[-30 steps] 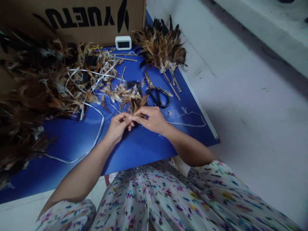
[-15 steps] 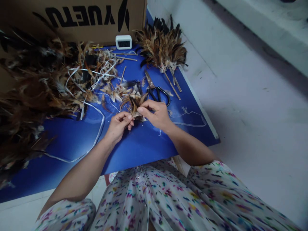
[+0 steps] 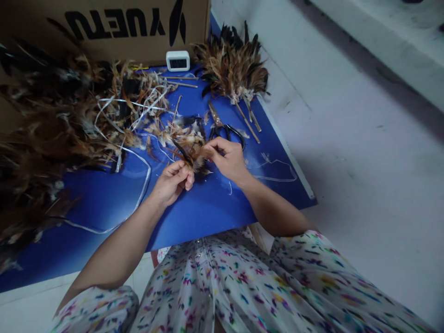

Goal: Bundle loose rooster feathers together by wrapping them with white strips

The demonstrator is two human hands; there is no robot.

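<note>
Feathers (image 3: 196, 158) held in left hand (image 3: 174, 181)
Right hand (image 3: 228, 160) is narrow, at their edge; its grip I cannot tell.

White digital device (image 3: 178, 61), printed cardboard box (image 3: 132, 28)

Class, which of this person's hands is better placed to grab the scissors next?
Probably the right hand, close beside the scissors, though it seems to pinch the small feather bunch. The left hand, farther away, grips that bunch's lower end.
</note>
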